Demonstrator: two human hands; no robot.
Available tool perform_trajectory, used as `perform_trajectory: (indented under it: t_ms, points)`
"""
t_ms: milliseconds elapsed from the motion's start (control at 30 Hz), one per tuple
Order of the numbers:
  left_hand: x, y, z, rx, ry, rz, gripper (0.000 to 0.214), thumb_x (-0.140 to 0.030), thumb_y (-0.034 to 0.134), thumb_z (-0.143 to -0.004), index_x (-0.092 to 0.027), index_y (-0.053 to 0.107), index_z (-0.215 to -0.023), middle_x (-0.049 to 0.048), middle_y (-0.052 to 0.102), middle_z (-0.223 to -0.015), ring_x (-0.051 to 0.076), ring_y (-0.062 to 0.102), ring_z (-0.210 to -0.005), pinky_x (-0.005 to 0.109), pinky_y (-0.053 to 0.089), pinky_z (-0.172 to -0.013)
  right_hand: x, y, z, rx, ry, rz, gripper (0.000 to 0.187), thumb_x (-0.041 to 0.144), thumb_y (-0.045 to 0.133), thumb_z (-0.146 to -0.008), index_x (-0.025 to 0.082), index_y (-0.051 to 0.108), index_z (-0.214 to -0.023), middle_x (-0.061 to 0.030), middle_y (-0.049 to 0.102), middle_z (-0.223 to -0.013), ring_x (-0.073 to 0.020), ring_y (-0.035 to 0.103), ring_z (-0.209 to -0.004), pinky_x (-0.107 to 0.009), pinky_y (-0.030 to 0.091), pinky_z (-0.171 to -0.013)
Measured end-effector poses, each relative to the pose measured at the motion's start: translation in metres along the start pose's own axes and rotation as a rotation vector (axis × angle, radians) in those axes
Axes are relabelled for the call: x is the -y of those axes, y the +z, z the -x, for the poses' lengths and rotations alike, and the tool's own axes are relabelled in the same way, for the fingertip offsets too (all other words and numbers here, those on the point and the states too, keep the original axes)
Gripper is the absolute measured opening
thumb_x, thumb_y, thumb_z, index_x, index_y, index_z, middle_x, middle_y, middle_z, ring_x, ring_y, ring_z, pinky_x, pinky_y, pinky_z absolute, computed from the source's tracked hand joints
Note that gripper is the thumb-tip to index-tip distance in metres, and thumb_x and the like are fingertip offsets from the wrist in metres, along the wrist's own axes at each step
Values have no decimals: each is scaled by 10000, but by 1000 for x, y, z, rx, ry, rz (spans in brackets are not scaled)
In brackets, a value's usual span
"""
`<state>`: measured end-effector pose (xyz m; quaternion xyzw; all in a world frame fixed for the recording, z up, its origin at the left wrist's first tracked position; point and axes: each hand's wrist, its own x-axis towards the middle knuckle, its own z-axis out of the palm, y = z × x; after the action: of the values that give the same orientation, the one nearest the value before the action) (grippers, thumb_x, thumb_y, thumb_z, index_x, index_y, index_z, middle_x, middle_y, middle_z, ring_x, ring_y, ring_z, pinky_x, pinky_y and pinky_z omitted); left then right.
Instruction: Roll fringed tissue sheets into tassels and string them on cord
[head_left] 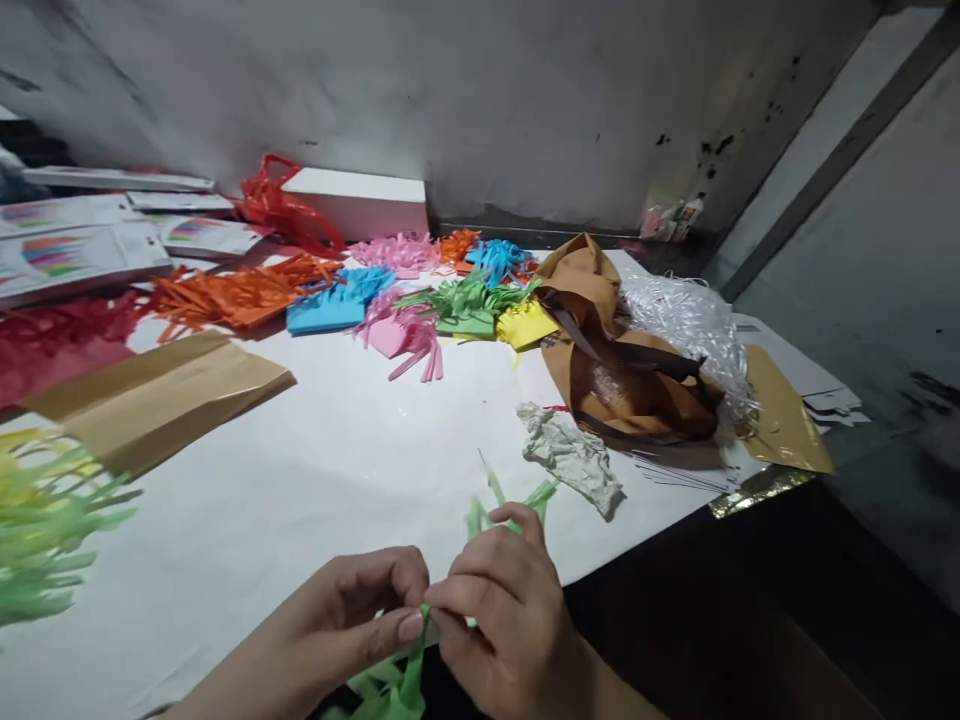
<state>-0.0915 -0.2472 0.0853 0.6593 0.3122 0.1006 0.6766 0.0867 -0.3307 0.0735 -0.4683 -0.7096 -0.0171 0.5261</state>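
Near the front edge of the table, my left hand [360, 610] pinches a twisted piece of green tissue paper [411, 675] between thumb and forefinger. My right hand [502, 605] meets it there, its fingertips closed on the same green strip. Fringed ends of the paper hang below the hands, over the dark gap. More green strips [541, 494] stick out behind my right hand, on the far side. A crumpled whitish paper [571, 458] lies just beyond my right hand.
Fringed paper bundles, including a blue one [326, 312], line the back of the white-covered table [337, 450]. A brown bag [637, 375] and clear shredded film [682, 315] are at right. A brown paper envelope [161, 395] and yellow-green fringe [45, 540] lie left.
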Motion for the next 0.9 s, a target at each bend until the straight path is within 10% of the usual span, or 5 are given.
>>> perform_trajectory:
  t_ms: [133, 400, 600, 900]
  points:
    - [-9, 23, -12, -175, 160, -136, 387, -523, 582, -907, -182, 606, -724, 14, 571, -708, 160, 546, -697, 217, 476, -647, 0, 0, 17, -158, 235, -252, 191, 295, 589, -964, 201, 666, -1111, -51, 639, -873, -160, 624, -809, -308, 543, -747]
    - [-35, 42, -49, 17, 472, -451, 108, -228, 571, -935, -236, 678, -942, 13, 713, -841, 136, 655, -726, 156, 513, -675, -19, -21, 48, -251, 302, -73, 342, 138, 559, -938, 242, 598, -1262, -46, 658, -879, -166, 632, -793, -280, 544, -713]
    - [-50, 62, -90, 59, 540, -558, 186, -219, 475, -977, -186, 607, -851, 16, 638, -757, 116, 574, -664, 168, 465, -611, -40, -47, 55, -106, 542, -169, 299, 308, 388, -1023, 214, 561, -798, -8, 573, -759, -124, 577, -683, -221, 460, -627]
    - [-81, 92, -277, 6, 617, -748, 135, -166, 581, -870, -143, 713, -848, 91, 710, -885, 208, 637, -843, 312, 505, -815, -76, -42, 97, -274, 838, -70, 421, 470, 353, -1032, 220, 559, -763, 8, 573, -636, -125, 530, -535, -223, 378, -498]
